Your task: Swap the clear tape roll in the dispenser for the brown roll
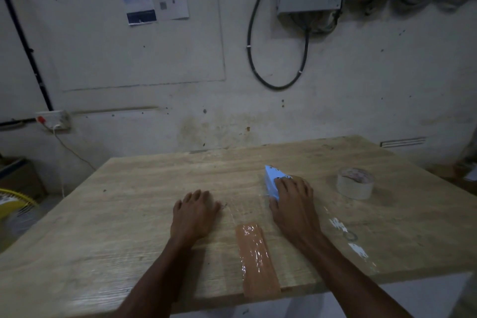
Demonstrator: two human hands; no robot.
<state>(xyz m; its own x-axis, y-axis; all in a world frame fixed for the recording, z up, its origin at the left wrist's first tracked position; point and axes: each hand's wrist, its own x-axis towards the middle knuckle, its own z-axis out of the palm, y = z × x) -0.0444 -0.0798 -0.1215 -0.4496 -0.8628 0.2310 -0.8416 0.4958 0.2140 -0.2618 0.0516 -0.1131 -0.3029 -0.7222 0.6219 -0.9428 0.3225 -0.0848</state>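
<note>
A blue tape dispenser (270,180) lies on the wooden table (144,188), right of the middle. My right hand (293,201) covers its near part and grips it, so the roll inside is hidden. My left hand (195,210) rests flat on the table with its fingers apart, holding nothing. A faint shiny film of clear tape (233,213) lies on the wood between my hands. A pale, whitish tape roll (355,183) lies flat to the right of the dispenser. A brown tape strip (258,258), glossy on top, is stuck to the table and runs to the front edge.
White smears and a small ring mark (347,233) sit on the wood beside my right forearm. A stained wall with cables, a socket (53,120) and metal boxes stands behind the table. A yellow fan (13,208) is on the floor at left.
</note>
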